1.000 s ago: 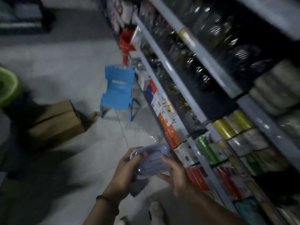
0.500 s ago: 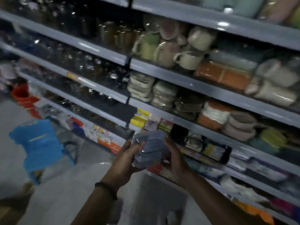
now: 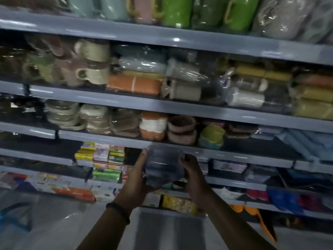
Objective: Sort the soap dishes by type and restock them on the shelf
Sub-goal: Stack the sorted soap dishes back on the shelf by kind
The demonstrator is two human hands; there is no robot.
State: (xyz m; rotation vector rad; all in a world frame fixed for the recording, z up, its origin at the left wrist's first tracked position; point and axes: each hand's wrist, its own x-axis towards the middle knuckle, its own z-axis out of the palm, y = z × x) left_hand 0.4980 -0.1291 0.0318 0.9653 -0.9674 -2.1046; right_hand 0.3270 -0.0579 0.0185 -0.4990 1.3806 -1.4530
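A pale grey-blue plastic soap dish [image 3: 163, 166], wrapped in clear film, is held between both my hands in front of the shelving. My left hand [image 3: 136, 177] grips its left side and underside. My right hand [image 3: 193, 173] grips its right edge. Just above, the shelf [image 3: 111, 139] carries stacks of wrapped soap dishes: cream ones [image 3: 63, 114], beige ones [image 3: 95, 118], brown ones [image 3: 125, 123], an orange-and-white stack [image 3: 153, 126], dark brown round ones [image 3: 181, 129] and a yellow-green one [image 3: 211, 136]. The picture is blurred.
Mugs [image 3: 91, 62] and wrapped containers fill the upper shelves. Small coloured boxes [image 3: 100, 154] sit on the lower shelves. A grey bin [image 3: 171, 230] stands on the floor below my arms. A blue chair [image 3: 10, 221] is at the left edge.
My view has swung from the aisle floor and blue chair round to face the shelves. Both hands kept hold of the soap dish and raised it toward the soap-dish shelf.
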